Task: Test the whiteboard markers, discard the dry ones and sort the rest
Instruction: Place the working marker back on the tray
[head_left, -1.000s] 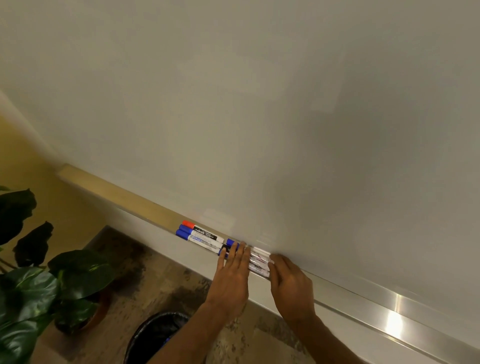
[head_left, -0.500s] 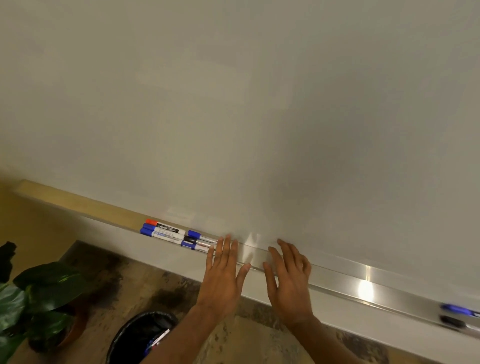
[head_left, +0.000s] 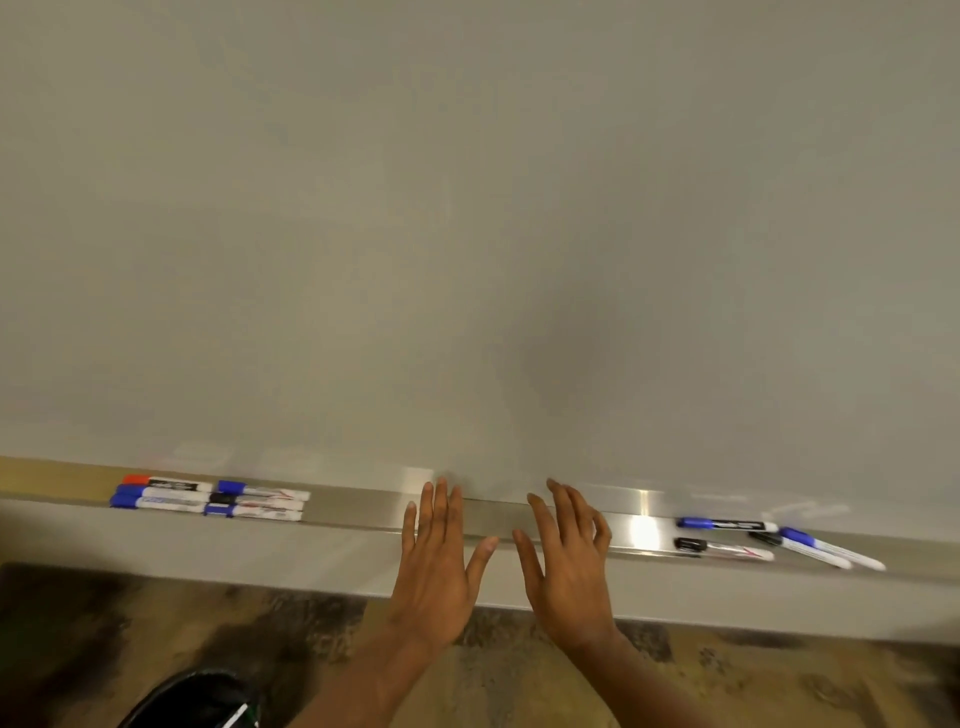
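Both hands are held over the long silver metal tray (head_left: 358, 512) and hold nothing. The left hand (head_left: 436, 566) has straight fingers; the right hand (head_left: 566, 571) has fingers loosely spread. Six slim white-barrelled capped markers (head_left: 208, 499) lie grouped at tray left, and apparently four loose markers (head_left: 769, 543) lie at tray right. Markers are light, rigid and prone to rolling, so pinch at mid-barrel. The black bin (head_left: 202, 701) is cut off, its contents unclear.
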